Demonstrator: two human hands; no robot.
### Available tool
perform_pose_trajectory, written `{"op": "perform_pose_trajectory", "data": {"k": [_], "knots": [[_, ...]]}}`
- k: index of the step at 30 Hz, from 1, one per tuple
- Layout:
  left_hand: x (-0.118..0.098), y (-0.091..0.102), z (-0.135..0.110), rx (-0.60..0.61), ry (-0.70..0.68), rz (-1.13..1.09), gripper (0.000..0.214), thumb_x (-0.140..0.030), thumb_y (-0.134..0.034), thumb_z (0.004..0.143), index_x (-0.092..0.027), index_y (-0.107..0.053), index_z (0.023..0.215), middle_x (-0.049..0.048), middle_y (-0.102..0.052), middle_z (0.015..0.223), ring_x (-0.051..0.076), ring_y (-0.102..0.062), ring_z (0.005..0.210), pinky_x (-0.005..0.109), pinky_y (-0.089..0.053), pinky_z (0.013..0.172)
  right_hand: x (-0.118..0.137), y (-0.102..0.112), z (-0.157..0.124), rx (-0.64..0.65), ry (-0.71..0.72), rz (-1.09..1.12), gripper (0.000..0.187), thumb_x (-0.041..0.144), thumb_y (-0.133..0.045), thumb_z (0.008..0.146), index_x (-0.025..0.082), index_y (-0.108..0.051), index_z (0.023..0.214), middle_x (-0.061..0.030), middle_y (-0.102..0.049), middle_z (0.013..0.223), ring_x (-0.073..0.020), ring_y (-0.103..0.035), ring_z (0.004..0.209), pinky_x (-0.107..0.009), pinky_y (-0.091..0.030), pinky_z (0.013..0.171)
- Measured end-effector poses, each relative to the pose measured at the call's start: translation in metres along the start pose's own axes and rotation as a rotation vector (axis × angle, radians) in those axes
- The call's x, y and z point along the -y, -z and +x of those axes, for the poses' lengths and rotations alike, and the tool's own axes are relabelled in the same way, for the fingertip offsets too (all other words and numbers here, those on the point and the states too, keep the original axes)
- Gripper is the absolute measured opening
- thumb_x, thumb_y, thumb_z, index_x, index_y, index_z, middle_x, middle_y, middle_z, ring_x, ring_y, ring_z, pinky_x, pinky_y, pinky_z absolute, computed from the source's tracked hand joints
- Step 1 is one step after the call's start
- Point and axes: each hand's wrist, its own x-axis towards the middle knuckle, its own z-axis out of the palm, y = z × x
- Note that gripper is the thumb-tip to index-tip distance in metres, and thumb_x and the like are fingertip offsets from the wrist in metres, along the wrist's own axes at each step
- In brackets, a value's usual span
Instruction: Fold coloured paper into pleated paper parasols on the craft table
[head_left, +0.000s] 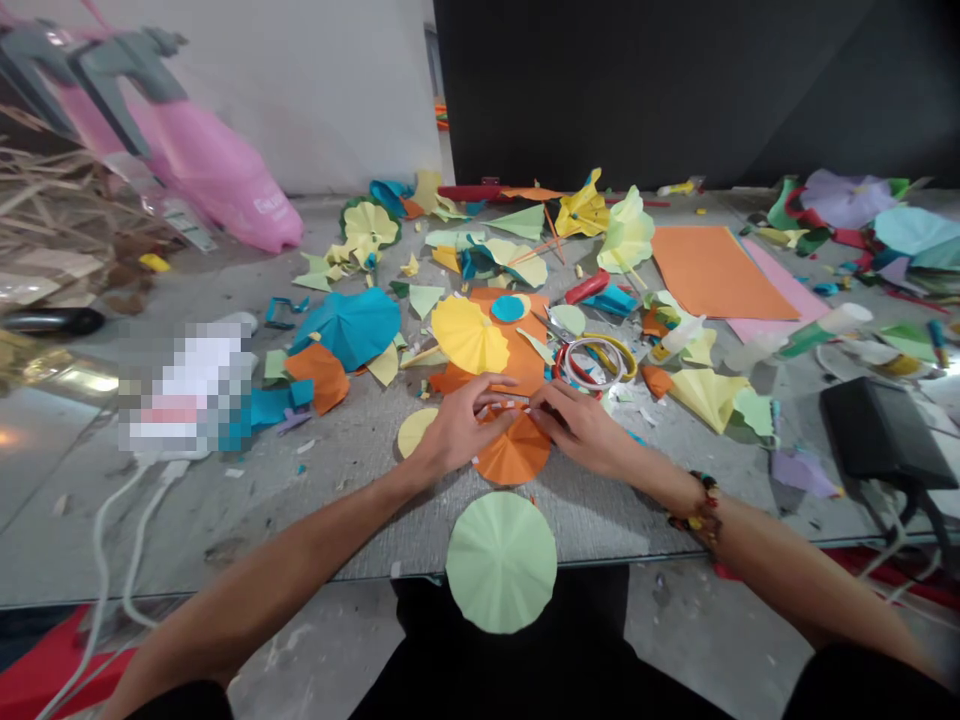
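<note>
On the grey tabletop [315, 510], a pleated orange paper disc [511, 455] lies just nearer the body than both hands (each pinching its upper edge): left hand [450, 432], right hand [579, 427], evenly flanking its centre.

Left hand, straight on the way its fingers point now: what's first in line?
Probably the right hand, its fingertips facing the left hand across the top edge of the orange pleated paper circle; depth is unclear.
</note>
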Motion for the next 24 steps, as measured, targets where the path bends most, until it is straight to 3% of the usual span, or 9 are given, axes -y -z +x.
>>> {"op": "perform_pose_trajectory", "data": {"k": [24], "knots": [[0.002, -0.006, 0.0001, 0.004, -0.051, -0.036, 0.035, -0.037, -0.074, 0.091, -0.021, -0.065, 0.121, 0.0086, -0.074, 0.118, 0.021, -0.074, 0.106, 0.03, -0.061, 0.093, 0.0006, -0.0045, 0.0026, -0.017, -0.057, 0.0, 0.01, 0.021, -0.053, 0.101, 0.022, -0.052, 0.091, -0.0014, -0.06, 0.083, -0.0155, -0.055, 0.072, -0.028, -0.039, 0.066]]}}
